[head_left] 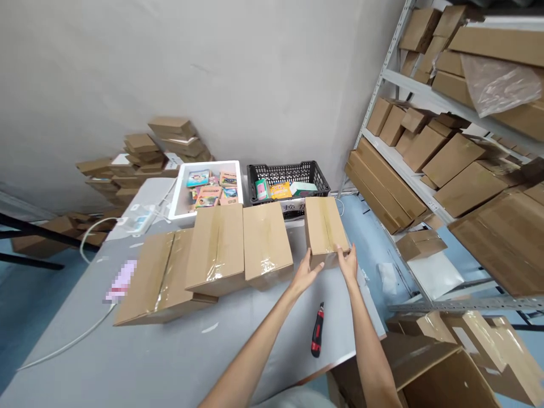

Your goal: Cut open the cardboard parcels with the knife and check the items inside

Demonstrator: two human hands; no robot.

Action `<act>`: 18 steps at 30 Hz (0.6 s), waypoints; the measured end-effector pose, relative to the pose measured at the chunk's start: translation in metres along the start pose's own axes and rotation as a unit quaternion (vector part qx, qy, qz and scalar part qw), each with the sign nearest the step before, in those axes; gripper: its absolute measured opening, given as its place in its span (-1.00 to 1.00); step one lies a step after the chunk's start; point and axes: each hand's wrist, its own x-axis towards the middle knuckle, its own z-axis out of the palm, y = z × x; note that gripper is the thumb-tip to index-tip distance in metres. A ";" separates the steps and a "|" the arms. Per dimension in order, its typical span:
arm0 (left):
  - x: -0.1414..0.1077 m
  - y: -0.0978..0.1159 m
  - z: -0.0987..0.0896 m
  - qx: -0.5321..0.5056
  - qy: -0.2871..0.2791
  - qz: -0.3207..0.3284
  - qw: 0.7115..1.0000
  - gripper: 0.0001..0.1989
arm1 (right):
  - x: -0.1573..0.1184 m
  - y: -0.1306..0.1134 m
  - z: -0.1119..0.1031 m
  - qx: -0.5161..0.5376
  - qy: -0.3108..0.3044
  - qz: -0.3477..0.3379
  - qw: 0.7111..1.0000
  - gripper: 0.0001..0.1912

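A taped cardboard box (325, 224) stands at the right end of the table, held between my two hands. My left hand (306, 273) is at its near left corner, thumb across the front face. At the near right corner is my right hand (348, 264), with fingertips on the top edge. A black and red utility knife (317, 331) lies on the table between my forearms. To the left, three more taped boxes sit close together: one box (267, 241), another box (217, 243) and a tilted box (159, 277).
Along the table's (170, 362) back edge are a white foam box (176, 198) of small colourful packs and a black crate (318, 175) holding several packages. A white cable (76, 340) crosses the left side. Shelves (429, 90) loaded with cartons stand right; an open carton (442, 377) sits below.
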 end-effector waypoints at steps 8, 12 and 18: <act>-0.137 0.008 -0.020 -0.037 0.035 0.073 0.996 -0.13 | -0.142 0.003 -0.081 -0.028 0.004 -0.056 0.998 0.16; -0.172 0.037 -0.050 -0.065 0.069 0.070 0.993 -0.17 | -0.204 -0.027 -0.105 -0.050 -0.028 -0.084 0.995 0.07; -0.184 0.049 -0.114 -0.070 0.129 0.044 0.988 -0.17 | -0.298 -0.050 -0.114 -0.015 -0.188 -0.144 0.971 0.01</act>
